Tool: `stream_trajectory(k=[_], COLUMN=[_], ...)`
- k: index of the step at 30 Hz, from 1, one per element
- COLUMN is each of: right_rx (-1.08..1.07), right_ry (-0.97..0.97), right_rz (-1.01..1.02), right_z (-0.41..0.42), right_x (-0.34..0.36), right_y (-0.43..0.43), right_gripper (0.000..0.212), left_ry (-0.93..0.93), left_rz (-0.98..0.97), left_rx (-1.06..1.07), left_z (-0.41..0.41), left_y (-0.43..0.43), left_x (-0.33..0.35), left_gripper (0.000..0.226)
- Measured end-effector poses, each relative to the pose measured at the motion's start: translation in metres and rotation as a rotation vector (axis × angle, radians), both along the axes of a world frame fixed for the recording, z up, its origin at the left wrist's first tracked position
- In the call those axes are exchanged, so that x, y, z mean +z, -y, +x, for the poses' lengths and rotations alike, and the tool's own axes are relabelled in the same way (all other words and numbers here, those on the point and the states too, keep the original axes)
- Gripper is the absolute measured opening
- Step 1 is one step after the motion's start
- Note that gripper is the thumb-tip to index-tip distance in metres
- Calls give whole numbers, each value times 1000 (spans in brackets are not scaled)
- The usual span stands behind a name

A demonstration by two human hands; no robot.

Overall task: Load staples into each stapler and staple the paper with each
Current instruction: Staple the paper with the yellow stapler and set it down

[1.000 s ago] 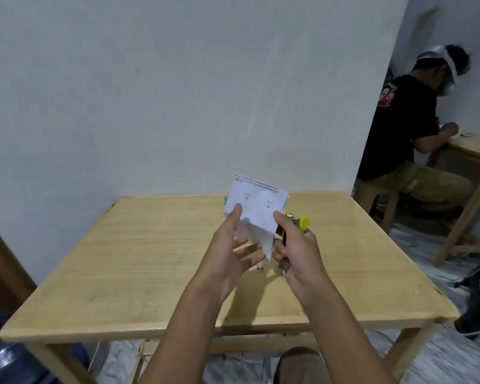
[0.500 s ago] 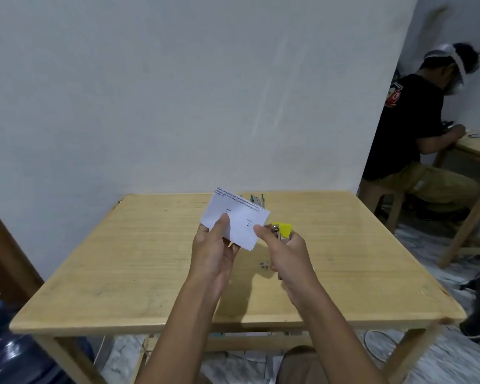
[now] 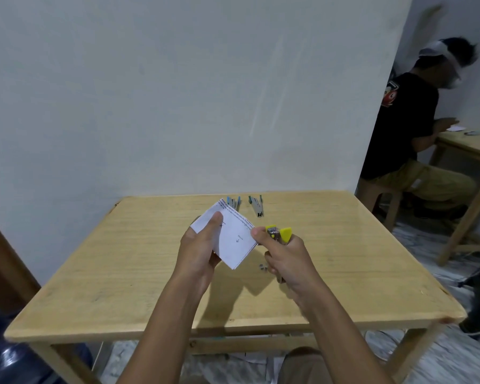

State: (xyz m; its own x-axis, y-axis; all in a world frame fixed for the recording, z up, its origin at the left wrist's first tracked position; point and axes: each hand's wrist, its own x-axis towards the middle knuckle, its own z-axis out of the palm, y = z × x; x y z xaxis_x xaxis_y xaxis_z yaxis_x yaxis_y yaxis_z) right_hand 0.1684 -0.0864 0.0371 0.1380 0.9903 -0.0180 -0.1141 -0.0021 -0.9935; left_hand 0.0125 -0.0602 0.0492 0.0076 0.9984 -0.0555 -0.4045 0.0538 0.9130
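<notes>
At frame centre the left hand (image 3: 198,253) pinches the folded paper (image 3: 234,239), thumb on top. The right hand (image 3: 286,261) wraps its grip round the yellow stapler (image 3: 279,234), mostly hidden in the fist. The paper half-hides a blue stapler (image 3: 233,203) behind.

a plain work room: a wooden table (image 3: 122,259) against a bare white wall (image 3: 178,92) at 12 o'clock, another person (image 3: 405,128) sitting at a second table (image 3: 471,146) at 2 o'clock.

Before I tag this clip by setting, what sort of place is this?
Probably a plain indoor workroom with several task stations: a bare white wall, a simple wooden table carrying staplers, and another person seated at a second wooden table on the right.
</notes>
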Motion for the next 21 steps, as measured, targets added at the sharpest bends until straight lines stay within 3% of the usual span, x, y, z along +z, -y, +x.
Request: stream_trajectory(k=[4,10,15,21], right_rx=[73,-64,-55,179], right_ry=[22,42,103,56], right_rz=[-13,84,121,-31], right_z=[-1,-5,-9,5], right_x=[4,8,2,1], right_y=[2,3,5,5], right_gripper=[19,13,17,28], left_ry=[-19,-12,48,36], left_rz=[1,-43,-54,15], left_rx=[-9,-169,-93,-22], left_z=[-3,9,15,10], left_y=[-1,13,17,16], left_x=[2,-7,-13,-9], left_gripper=[28,36,28,27])
